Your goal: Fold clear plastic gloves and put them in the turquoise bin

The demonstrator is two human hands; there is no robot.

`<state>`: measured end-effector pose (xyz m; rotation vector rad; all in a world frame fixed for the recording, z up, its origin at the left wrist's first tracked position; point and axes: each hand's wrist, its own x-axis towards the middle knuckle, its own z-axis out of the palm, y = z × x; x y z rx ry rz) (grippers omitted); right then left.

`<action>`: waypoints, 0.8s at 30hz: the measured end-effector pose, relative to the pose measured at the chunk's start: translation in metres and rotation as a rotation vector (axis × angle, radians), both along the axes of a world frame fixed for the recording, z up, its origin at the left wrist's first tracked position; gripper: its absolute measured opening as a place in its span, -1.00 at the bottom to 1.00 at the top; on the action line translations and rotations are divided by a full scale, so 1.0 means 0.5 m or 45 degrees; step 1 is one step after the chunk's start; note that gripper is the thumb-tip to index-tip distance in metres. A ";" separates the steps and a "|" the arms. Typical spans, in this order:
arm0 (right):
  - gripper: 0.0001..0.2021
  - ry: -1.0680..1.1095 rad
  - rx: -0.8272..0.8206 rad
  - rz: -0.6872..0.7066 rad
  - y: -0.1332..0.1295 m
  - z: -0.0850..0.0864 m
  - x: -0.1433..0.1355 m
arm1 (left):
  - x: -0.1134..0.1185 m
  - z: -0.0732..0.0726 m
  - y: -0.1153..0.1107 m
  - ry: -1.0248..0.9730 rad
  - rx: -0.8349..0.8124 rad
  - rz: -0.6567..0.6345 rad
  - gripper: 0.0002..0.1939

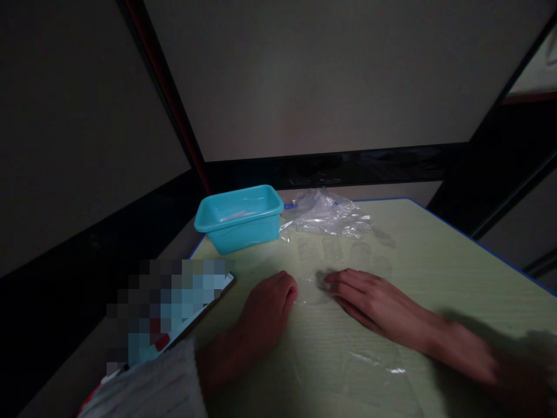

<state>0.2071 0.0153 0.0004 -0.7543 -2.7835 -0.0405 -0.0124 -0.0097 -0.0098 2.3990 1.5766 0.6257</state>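
Clear plastic film, perhaps a bag, lies flat on the pale green table under and between my hands. Faint rounded clear shapes show just beyond my fingers. At the film's left edge my left hand is closed, its fingers curled; what they pinch is too small to make out. My right hand rests on the film to the right, fingers stretched forward and lying nearly flat, with nothing seen in it.
A turquoise basket stands at the back left, with something pale inside. Crumpled clear plastic bags lie right of it. A pixelated flat device lies at the left edge. A panelled wall rises behind the table.
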 end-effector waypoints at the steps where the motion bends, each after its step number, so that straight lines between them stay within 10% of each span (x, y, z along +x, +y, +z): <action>1: -0.71 -0.004 0.012 0.004 -0.001 0.001 0.000 | -0.001 0.000 0.001 -0.033 -0.022 0.033 -0.84; 6: -0.67 0.041 0.037 0.064 -0.001 0.001 -0.001 | 0.000 0.001 0.004 -0.214 -0.044 0.085 -0.87; 17: -0.62 -0.063 -0.089 0.003 0.000 -0.001 -0.004 | 0.002 0.001 -0.019 0.040 0.126 -0.483 -0.81; 24: -0.58 -0.022 -0.059 -0.019 0.003 -0.012 -0.002 | -0.002 -0.001 -0.012 0.346 0.214 -0.178 -0.68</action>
